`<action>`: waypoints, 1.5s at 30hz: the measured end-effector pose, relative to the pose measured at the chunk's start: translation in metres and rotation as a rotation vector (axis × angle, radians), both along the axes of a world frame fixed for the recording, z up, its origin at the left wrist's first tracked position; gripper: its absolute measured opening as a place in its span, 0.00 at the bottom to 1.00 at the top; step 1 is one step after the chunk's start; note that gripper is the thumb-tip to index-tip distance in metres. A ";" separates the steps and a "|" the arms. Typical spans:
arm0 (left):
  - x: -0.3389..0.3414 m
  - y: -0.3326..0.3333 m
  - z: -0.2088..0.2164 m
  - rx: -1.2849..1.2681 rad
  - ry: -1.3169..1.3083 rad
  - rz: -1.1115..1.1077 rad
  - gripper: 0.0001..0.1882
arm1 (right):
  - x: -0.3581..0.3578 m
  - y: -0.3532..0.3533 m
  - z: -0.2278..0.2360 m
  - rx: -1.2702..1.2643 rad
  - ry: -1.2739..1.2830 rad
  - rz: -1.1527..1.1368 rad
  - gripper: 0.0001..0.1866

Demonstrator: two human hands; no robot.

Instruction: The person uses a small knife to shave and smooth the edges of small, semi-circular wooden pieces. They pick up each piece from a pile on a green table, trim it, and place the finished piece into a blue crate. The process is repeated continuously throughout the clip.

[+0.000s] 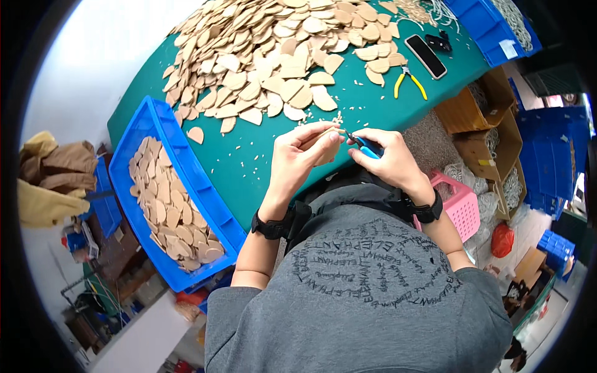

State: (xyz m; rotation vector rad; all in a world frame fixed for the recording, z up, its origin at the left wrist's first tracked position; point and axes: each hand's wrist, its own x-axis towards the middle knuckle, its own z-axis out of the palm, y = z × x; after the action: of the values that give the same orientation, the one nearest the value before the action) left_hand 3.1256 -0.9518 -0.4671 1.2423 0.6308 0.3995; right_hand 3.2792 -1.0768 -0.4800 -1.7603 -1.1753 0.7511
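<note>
My left hand (pixel 297 160) is closed around a tan half-round piece (pixel 328 153) that looks like cardboard or thin wood. In my right hand (pixel 393 158) is a pair of blue-handled nippers (pixel 368 147). Their dark jaws meet the edge of the tan piece, close to my left fingertips; whether they bite on it I cannot tell. Small pale scraps (pixel 336 118) lie on the green table just beyond my hands. A large heap of similar half-round pieces (pixel 267 62) spreads over the far part of the table.
A blue crate (pixel 163 118) holding many half-round pieces stands at the left. Yellow-handled pliers (pixel 410 82) and a phone (pixel 426 56) lie far right on the green table (pixel 230 180). Another blue bin (pixel 482 28) sits at the far right corner. A pink basket (pixel 461 208) is right of me, near cardboard boxes (pixel 463 112).
</note>
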 end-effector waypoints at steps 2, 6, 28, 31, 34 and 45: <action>-0.010 -0.001 -0.003 0.011 -0.016 0.052 0.15 | -0.002 0.007 -0.001 -0.014 -0.029 0.068 0.16; -0.025 -0.002 -0.002 0.041 -0.007 0.169 0.14 | -0.010 0.024 0.003 -0.040 -0.026 0.180 0.15; -0.016 -0.010 -0.010 0.289 0.184 0.424 0.14 | 0.011 0.066 -0.007 -0.002 0.062 0.396 0.14; -0.011 -0.012 -0.013 0.313 0.186 0.452 0.14 | 0.018 0.069 -0.013 -0.015 0.081 0.420 0.14; -0.007 -0.013 -0.015 0.333 0.189 0.487 0.14 | 0.023 0.072 -0.014 -0.043 0.087 0.449 0.14; -0.022 -0.010 -0.028 0.176 0.137 0.559 0.13 | 0.015 0.089 -0.024 -0.101 0.080 0.526 0.10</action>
State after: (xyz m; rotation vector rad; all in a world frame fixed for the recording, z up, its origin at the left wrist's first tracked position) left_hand 3.1035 -0.9620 -0.4947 1.2546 1.0831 0.8531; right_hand 3.2938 -0.9880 -0.5043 -1.4909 -1.5906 1.1924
